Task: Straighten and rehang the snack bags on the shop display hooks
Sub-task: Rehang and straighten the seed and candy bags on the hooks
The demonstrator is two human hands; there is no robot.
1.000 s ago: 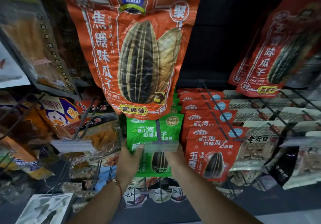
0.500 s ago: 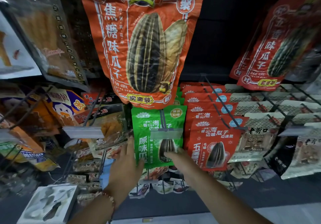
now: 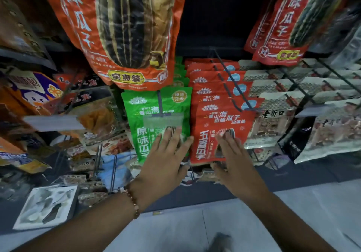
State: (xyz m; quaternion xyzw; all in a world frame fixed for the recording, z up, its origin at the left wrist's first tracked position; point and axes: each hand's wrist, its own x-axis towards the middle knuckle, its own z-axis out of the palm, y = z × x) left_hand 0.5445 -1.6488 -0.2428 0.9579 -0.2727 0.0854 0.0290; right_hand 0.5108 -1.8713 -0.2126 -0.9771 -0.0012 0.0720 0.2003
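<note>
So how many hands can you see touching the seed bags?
2. The left hand lies flat on the green sunflower seed bag. The right hand lies with straight fingers on the red sunflower seed bag beside it. No other hands show.

The big orange bag [image 3: 125, 33] overhead read 味瓜子, with 实惠装 on a yellow badge. The green bag [image 3: 156, 119] carried 看山海, 原味瓜子 and a round 升级 seal. The red bag [image 3: 220, 130] beside it read 看山海 边嗑瓜子 边追景 and 五香瓜子. A pale bag [image 3: 273, 122] further right showed 老街口.
</note>
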